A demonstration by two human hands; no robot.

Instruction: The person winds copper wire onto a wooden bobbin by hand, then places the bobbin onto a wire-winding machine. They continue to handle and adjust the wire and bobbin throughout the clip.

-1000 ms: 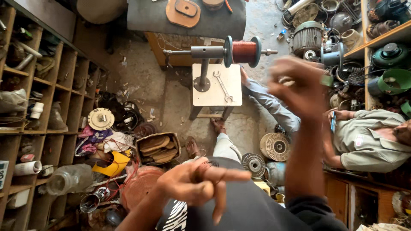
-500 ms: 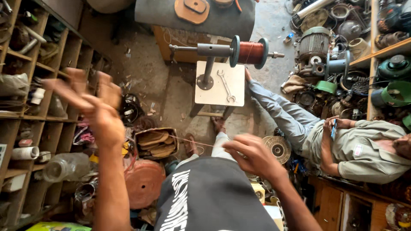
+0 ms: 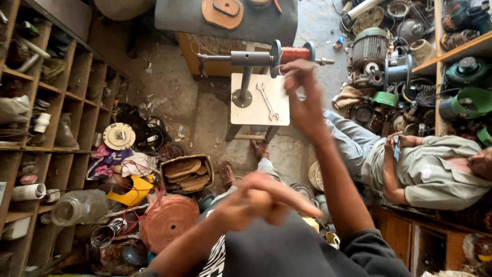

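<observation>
**K:** Above the white stool (image 3: 259, 102), what's the right arm doing?

**R:** Stretched up and out from the dark sleeve. Right hand (image 3: 302, 97) sits in front of the copper wire spool (image 3: 293, 54) on the grey winding stand (image 3: 246, 77), fingers pinched. Wire itself too thin to see, so can't tell if it's gripped.

**K:** Left?

**R:** Left hand (image 3: 261, 202) low, near the chest, well short of the stool. Fingers curled closed, blurred; contents unclear.

**K:** Versus half a second back?

**R:** Hands swapped. Left was raised out by the shelves, right was down near the lap.

**K:** Small stuff?

**R:** Wrench (image 3: 267, 101) flat on the stool, beside the stand's base.
</observation>
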